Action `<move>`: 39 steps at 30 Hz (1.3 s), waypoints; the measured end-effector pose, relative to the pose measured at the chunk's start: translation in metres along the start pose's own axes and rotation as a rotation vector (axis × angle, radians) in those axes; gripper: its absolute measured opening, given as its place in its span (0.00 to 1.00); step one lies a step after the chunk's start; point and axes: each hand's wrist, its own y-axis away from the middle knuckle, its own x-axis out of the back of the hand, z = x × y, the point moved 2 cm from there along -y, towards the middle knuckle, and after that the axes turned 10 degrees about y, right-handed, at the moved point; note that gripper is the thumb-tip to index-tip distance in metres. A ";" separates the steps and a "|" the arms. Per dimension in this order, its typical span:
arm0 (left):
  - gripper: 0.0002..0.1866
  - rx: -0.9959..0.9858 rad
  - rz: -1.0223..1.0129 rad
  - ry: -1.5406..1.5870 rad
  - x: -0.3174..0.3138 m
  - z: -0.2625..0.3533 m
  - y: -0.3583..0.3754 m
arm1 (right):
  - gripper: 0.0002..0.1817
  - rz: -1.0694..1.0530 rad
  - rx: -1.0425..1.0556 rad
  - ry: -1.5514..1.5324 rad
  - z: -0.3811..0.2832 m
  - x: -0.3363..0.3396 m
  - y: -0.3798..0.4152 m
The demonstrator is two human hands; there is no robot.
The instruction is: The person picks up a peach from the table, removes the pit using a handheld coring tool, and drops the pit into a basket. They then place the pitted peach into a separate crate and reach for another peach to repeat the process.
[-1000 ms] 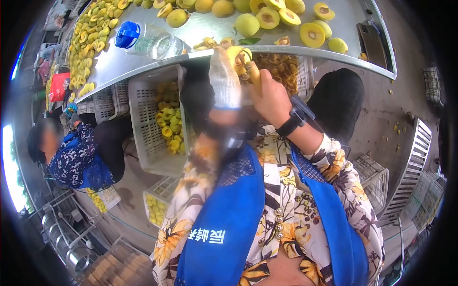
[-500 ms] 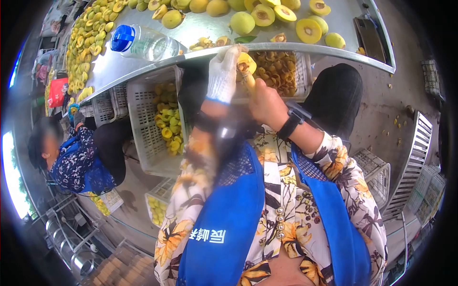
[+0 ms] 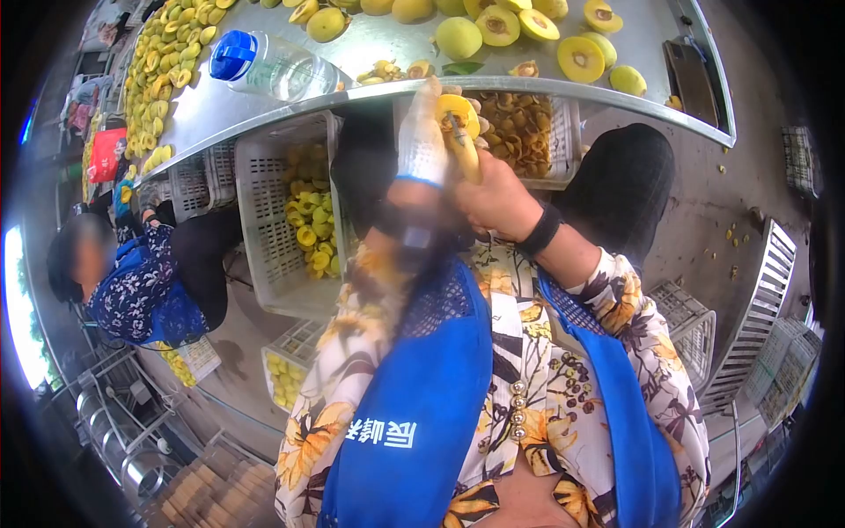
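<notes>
My left hand (image 3: 421, 145), in a white knit glove, is closed around a yellow peach half (image 3: 452, 106) just below the table's edge, its cut face turned toward me. My bare right hand (image 3: 500, 198) grips the pale handle of a pitting knife (image 3: 466, 162). The knife's metal end sits in the brown middle of the fruit. Under both hands stands a white crate holding brown peach scraps (image 3: 515, 132).
Peach halves and whole peaches (image 3: 459, 38) lie on the metal table (image 3: 378, 57), beside a blue-capped bottle (image 3: 290, 70). A white crate (image 3: 268, 220) with yellow-green pieces stands left of my legs. Another person (image 3: 150, 282) sits further left. A slatted rack (image 3: 753, 299) leans at right.
Both hands have come slightly down and right, turning the peach half's cut face more toward me. The knife's metal end now shows inside the fruit. The view has shifted a little.
</notes>
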 end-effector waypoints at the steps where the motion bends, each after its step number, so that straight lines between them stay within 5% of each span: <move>1: 0.21 -0.065 -0.010 -0.063 0.002 -0.001 -0.001 | 0.11 -0.011 -0.010 -0.005 -0.001 0.000 0.001; 7: 0.19 0.097 -0.089 0.062 0.004 -0.004 -0.006 | 0.11 -0.086 -0.096 -0.172 0.003 -0.001 0.002; 13: 0.18 -0.153 -0.067 -0.210 0.006 -0.002 -0.007 | 0.06 -0.154 -0.046 -0.127 0.006 0.002 -0.002; 17: 0.13 0.173 -0.128 0.099 -0.004 0.001 0.006 | 0.07 -0.206 -0.104 -0.209 0.006 0.003 0.000; 23: 0.13 -0.148 -0.129 -0.272 0.019 -0.004 -0.016 | 0.10 -0.404 -0.131 -0.398 0.010 0.007 -0.002; 26: 0.14 -0.239 -0.032 -0.243 0.020 0.008 -0.005 | 0.12 -0.526 -0.100 -0.415 0.006 0.006 -0.006; 28: 0.15 -0.276 0.119 0.191 0.034 0.024 -0.002 | 0.13 -0.579 0.002 -0.323 0.001 0.002 0.000; 29: 0.16 -0.406 0.227 0.068 0.053 0.042 -0.001 | 0.13 -0.652 -0.008 -0.391 -0.002 -0.002 0.005; 31: 0.19 -0.618 0.511 -0.215 0.090 0.078 0.004 | 0.10 -0.461 -0.083 -0.330 0.003 0.001 -0.002; 32: 0.20 -0.677 0.561 -0.641 0.105 0.092 0.013 | 0.10 -0.283 -0.141 -0.163 0.008 0.006 -0.011; 33: 0.21 -1.022 0.738 -1.522 0.146 0.114 0.007 | 0.09 -0.107 -0.207 -0.003 0.016 0.011 -0.021; 35: 0.21 -1.256 0.801 -1.677 0.110 0.124 0.019 | 0.09 0.043 -0.155 0.085 0.028 0.014 -0.035; 39: 0.21 -1.028 0.343 -1.510 0.015 0.100 -0.024 | 0.09 0.035 -0.065 0.017 0.023 0.013 -0.029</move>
